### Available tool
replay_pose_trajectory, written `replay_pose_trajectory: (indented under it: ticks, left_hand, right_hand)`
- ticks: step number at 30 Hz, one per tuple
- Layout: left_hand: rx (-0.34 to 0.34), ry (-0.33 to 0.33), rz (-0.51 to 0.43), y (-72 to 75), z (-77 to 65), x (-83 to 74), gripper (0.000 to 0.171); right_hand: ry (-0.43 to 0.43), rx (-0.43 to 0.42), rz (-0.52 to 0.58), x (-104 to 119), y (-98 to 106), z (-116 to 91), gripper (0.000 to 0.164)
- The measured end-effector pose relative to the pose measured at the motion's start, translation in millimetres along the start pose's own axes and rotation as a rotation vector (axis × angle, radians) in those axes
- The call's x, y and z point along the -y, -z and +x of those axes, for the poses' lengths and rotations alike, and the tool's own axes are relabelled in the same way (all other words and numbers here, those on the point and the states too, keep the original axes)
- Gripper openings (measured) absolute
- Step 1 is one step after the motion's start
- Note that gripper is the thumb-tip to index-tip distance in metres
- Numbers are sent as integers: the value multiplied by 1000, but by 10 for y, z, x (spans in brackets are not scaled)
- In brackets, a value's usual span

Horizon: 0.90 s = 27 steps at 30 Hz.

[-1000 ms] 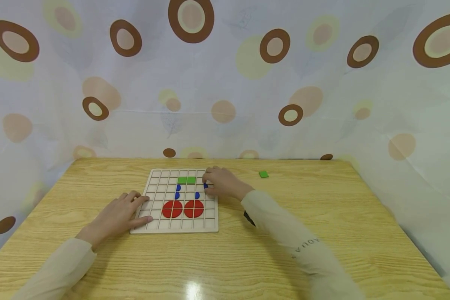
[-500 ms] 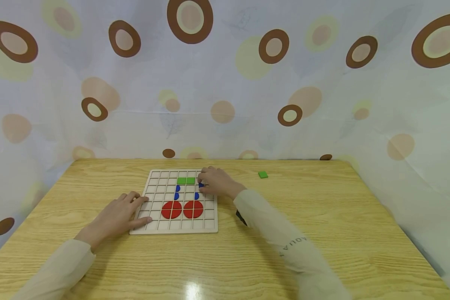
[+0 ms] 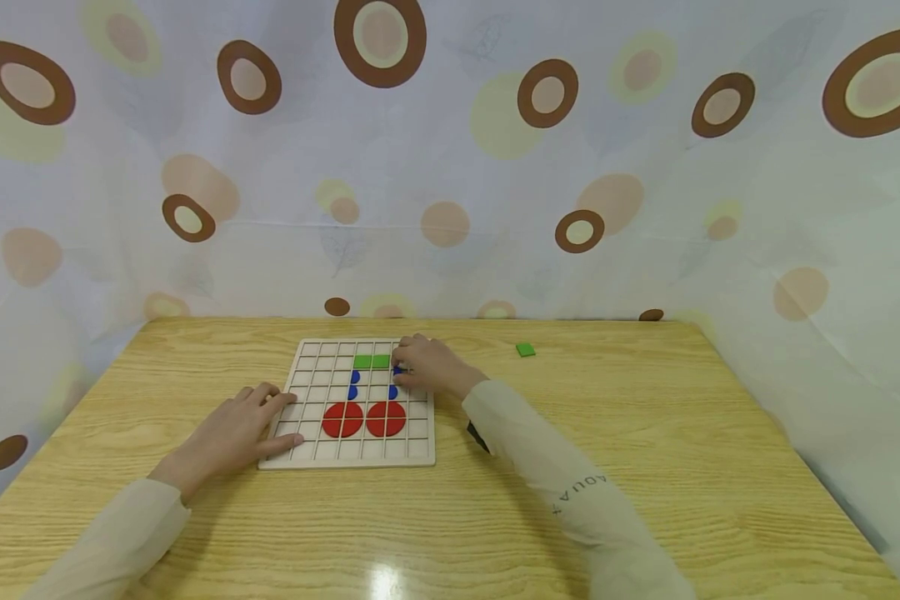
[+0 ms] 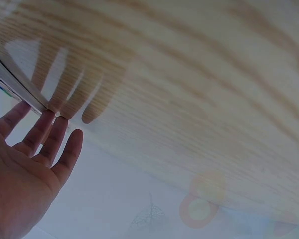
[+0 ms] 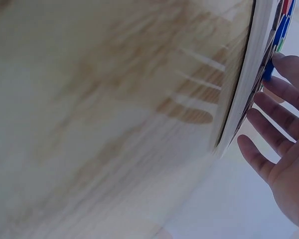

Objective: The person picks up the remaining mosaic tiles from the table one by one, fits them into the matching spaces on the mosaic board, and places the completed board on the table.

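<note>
A white gridded board point(image 3: 315, 450) lies on the wooden table. My left hand point(image 3: 228, 433) rests on its left edge, fingers spread and fairly straight; in the left wrist view those fingers point(image 4: 65, 154) touch the board's side. At the board's upper right my right hand point(image 3: 431, 365) pinches a small blue half-round piece point(image 5: 268, 70) between thumb and index finger, against the grid. Left of that hand sit two green squares point(image 3: 371, 362). Other blue half-round pieces point(image 3: 354, 377) lie below them, above two red circles point(image 3: 342, 419) made of smaller pieces.
One loose green square point(image 3: 525, 349) lies on the table point(image 3: 645, 433), right of the board and toward the back. A patterned curtain point(image 3: 450, 150) hangs behind the table and along its sides.
My right hand has moved a little left over the board, carrying the blue piece toward the column above the lower right blue piece. The left hand stays in place.
</note>
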<state>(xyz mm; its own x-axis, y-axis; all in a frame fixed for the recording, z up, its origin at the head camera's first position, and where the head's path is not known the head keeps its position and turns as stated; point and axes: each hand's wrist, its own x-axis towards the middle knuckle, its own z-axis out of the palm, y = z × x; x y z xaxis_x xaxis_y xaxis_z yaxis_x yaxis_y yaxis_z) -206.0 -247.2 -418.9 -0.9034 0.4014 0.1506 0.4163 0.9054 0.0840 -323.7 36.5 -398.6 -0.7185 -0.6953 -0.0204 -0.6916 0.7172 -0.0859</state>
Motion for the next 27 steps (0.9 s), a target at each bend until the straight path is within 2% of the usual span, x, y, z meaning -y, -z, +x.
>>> replay_pose_trajectory:
  ticks: [27]
  left_hand:
    - [10, 4, 5, 25, -4, -20, 67]
  right_hand:
    - [-3, 7, -3, 11, 0, -6, 26]
